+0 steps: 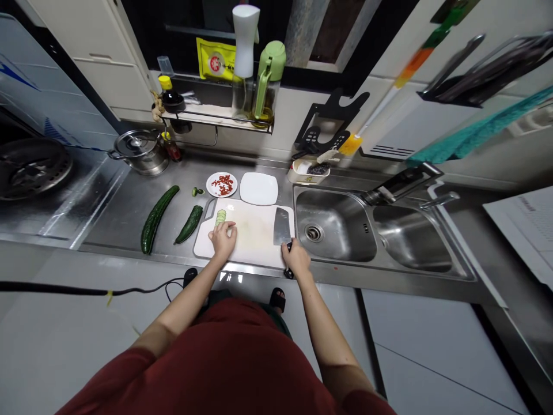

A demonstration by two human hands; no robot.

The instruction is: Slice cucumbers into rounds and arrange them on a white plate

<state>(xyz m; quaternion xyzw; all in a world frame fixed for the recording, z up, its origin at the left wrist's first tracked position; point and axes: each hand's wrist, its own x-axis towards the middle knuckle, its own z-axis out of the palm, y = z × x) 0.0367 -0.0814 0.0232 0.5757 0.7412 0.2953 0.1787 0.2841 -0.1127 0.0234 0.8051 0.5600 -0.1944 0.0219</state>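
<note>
A white cutting board lies on the steel counter. My left hand is at its left part, fingers curved down at the near end of a short row of cucumber slices; whether it grips any is too small to tell. My right hand is closed round the black handle of a cleaver, whose blade lies flat over the board's right side. Left of the board are a cut cucumber and a longer whole one.
Behind the board stand a plate of red pieces and a white square plate. Small green ends lie further left. A steel pot stands back left; a double sink is on the right.
</note>
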